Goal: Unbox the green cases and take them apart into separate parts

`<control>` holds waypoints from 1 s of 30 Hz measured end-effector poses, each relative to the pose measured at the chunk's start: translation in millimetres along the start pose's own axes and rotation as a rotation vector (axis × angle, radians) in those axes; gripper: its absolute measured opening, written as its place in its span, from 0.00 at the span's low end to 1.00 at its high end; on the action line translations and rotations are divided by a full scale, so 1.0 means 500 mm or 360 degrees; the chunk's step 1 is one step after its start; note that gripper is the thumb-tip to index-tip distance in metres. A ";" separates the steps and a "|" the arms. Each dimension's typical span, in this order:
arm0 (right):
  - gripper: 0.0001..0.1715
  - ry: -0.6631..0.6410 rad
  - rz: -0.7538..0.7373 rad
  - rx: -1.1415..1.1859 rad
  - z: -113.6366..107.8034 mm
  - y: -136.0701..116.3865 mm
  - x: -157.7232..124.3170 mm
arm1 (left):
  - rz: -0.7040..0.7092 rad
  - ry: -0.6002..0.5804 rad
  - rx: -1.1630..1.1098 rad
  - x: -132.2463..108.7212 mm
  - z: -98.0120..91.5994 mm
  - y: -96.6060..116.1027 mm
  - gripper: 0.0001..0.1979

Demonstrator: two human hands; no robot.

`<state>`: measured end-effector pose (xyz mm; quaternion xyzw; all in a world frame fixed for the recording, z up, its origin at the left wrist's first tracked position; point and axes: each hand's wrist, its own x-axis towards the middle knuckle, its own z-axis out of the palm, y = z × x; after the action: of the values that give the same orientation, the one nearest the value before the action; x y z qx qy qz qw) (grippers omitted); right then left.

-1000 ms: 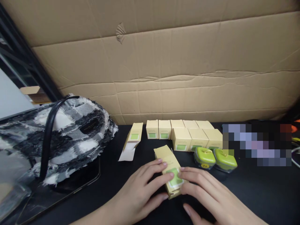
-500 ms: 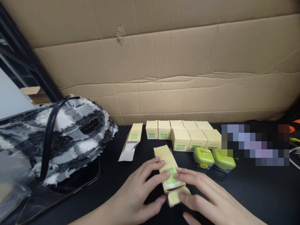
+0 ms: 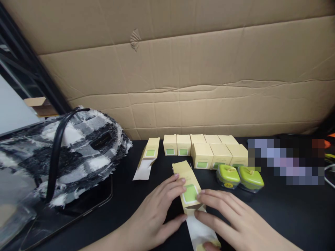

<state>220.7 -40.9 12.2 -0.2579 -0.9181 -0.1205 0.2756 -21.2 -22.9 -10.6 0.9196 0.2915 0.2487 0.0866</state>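
Cardboard panel (image 3: 183, 69): one, brown, upright beyond both hands.
Surface (image 3: 293, 219): black, beneath the hands.
Shaggy checked bag (image 3: 83, 150): one, well left of the left hand.
Left hand (image 3: 157, 207): fingers spread, tips on the carton's face, thumb at its lower left.
Right hand (image 3: 227, 216): fingers bent against the right edge and mouth, thumb on the flap's tip; whether pinching, I cannot tell.
Yellow carton (image 3: 190, 191): one, lying between the hands. Risk, I judge: a hard thumb tug could tear the fold; squeezing from both sides could buckle the thin walls. Long axis runs away from the person, far end tilted leftward; open mouth faces the person.
Flap (image 3: 199, 228): one, white inside, extended toward the person.
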 end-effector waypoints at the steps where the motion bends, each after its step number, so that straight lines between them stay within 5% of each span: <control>1: 0.16 -0.0023 0.0009 -0.0001 0.000 0.001 0.000 | -0.0002 0.0005 -0.0018 0.000 0.000 0.001 0.25; 12: 0.32 0.0135 0.0041 -0.0101 -0.012 0.001 -0.019 | -0.0055 -0.0132 -0.0002 0.016 0.011 0.024 0.32; 16: 0.26 -0.0058 0.0086 -0.0053 -0.023 0.009 -0.010 | -0.0042 -0.0307 0.0054 0.023 0.009 0.029 0.34; 21: 0.06 -0.0331 0.0257 0.0196 -0.017 0.004 -0.009 | 0.0004 -0.0585 0.0120 0.040 -0.025 0.037 0.36; 24: 0.08 -0.0352 0.0312 0.0265 -0.018 0.001 -0.012 | 0.0102 -0.0642 0.0117 0.038 -0.045 0.034 0.33; 30: 0.15 -0.0287 0.0078 0.0318 -0.021 0.006 -0.012 | 0.0341 -0.0291 0.0211 0.013 -0.022 0.022 0.21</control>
<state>231.1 -44.8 17.4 -0.2614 -0.9400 0.0020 0.2191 -16.7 -27.9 4.8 0.9680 0.1984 0.1520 0.0250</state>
